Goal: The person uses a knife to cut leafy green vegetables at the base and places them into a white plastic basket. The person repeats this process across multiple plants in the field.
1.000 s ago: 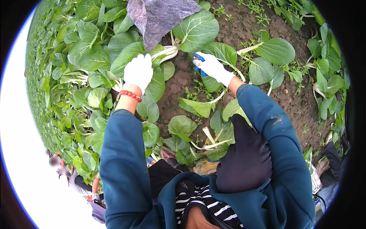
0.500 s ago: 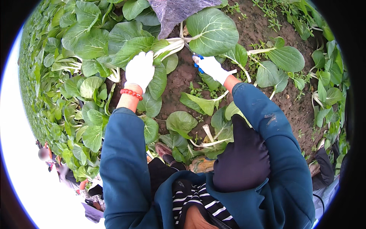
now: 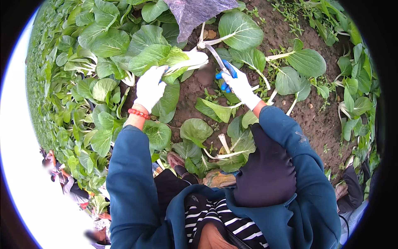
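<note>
White gloves with blue on the finger and palm side cover both hands. My left hand (image 3: 150, 88) is closed around a head of bok choy (image 3: 188, 62), its pale stem end pointing right and its green leaves spreading left. In my right hand (image 3: 239, 85) is a knife (image 3: 216, 57), its narrow grey blade angled up and left. The blade's far end meets the pale base of a loose leaf (image 3: 241, 32) on the soil. The bok choy's stem end is apart from the blade. My glove hides the knife's handle.
Dense bok choy plants (image 3: 105, 41) grow along the left. Cut leaves (image 3: 197, 132) lie scattered over brown soil (image 3: 319, 120). A grey-purple cloth (image 3: 197, 16) hangs at the top. My shoe (image 3: 176, 161) is below. Other people (image 3: 74, 189) are at the lower left.
The bok choy in my left hand has lifted and tilted, its stem end now raised clear of the soil. My right hand has moved slightly right and down, showing more of the blade.
</note>
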### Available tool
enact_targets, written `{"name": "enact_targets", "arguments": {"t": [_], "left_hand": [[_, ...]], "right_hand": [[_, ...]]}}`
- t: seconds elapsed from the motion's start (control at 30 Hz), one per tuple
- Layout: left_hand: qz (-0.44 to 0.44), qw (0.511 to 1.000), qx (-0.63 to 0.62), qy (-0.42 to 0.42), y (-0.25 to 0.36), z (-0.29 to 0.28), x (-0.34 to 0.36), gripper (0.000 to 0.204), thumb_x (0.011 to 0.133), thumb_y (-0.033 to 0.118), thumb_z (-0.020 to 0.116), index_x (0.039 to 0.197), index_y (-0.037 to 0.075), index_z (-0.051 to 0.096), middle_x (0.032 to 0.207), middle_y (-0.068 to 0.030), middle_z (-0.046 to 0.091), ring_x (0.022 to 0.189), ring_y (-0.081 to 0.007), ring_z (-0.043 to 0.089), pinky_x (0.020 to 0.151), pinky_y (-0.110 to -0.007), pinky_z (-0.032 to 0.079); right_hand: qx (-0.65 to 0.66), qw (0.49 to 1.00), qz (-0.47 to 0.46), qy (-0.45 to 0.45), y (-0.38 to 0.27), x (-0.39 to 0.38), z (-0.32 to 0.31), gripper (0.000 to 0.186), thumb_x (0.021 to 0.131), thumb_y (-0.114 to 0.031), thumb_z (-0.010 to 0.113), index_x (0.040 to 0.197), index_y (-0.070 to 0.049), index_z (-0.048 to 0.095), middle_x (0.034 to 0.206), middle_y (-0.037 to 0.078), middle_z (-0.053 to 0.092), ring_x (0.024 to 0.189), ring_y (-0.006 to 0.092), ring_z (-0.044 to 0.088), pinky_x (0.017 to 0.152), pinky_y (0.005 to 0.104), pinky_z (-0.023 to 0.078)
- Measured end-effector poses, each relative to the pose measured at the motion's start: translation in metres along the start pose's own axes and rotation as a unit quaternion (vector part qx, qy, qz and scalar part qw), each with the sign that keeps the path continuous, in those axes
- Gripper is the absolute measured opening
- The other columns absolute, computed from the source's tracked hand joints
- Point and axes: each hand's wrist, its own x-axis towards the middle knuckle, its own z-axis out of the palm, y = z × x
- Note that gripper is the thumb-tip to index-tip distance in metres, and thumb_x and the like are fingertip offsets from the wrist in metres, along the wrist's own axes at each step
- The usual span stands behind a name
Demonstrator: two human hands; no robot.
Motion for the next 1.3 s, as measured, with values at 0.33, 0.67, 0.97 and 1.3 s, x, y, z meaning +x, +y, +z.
{"name": "enact_targets", "arguments": {"t": [0.33, 0.67, 0.97, 1.3], "left_hand": [[-0.047, 0.972, -0.230, 0.025, 0.096, -0.005, -0.074, 0.055, 0.075, -0.001, 0.061, 0.129, 0.004, 0.060, 0.115, -0.0161, 0.064, 0.107, -0.0309, 0.063, 0.095, -0.035, 0.048], [0.003, 0.979, -0.164, 0.121, 0.129, -0.172, -0.067, 0.097, 0.070, 0.041, 0.087, 0.148, 0.004, 0.043, 0.149, -0.0186, 0.045, 0.134, -0.0300, 0.048, 0.112, -0.037, 0.039], [0.014, 0.908, -0.393, 0.145, 0.165, -0.219, -0.113, 0.075, 0.073, 0.021, 0.088, 0.135, 0.001, 0.051, 0.120, -0.0067, 0.064, 0.106, -0.0144, 0.061, 0.095, -0.031, 0.050], [-0.083, 0.865, -0.359, 0.340, 0.109, -0.239, -0.225, 0.028, 0.080, 0.016, 0.078, 0.099, 0.001, 0.066, 0.084, -0.0040, 0.069, 0.071, -0.0097, 0.064, 0.065, -0.025, 0.052]], "right_hand": [[0.274, 0.954, -0.105, -0.063, -0.086, -0.062, 0.035, 0.058, 0.094, -0.006, 0.060, 0.149, -0.006, 0.040, 0.119, 0.005, 0.066, 0.060, 0.0008, 0.051, 0.046, 0.0148, 0.041], [0.018, 0.943, -0.328, -0.054, -0.209, -0.152, 0.100, 0.061, 0.080, 0.000, 0.075, 0.137, -0.005, 0.053, 0.099, 0.002, 0.068, 0.081, 0.0069, 0.063, 0.068, 0.0201, 0.051], [0.017, 0.878, -0.465, -0.107, -0.282, -0.236, 0.277, 0.068, 0.078, -0.001, 0.077, 0.138, -0.002, 0.044, 0.105, 0.002, 0.056, 0.090, 0.0093, 0.057, 0.080, 0.0258, 0.052], [0.138, 0.854, -0.402, -0.299, -0.248, -0.228, 0.337, 0.049, 0.089, -0.007, 0.072, 0.133, -0.003, 0.051, 0.089, -0.003, 0.058, 0.071, 0.0040, 0.053, 0.062, 0.0169, 0.045]]}}
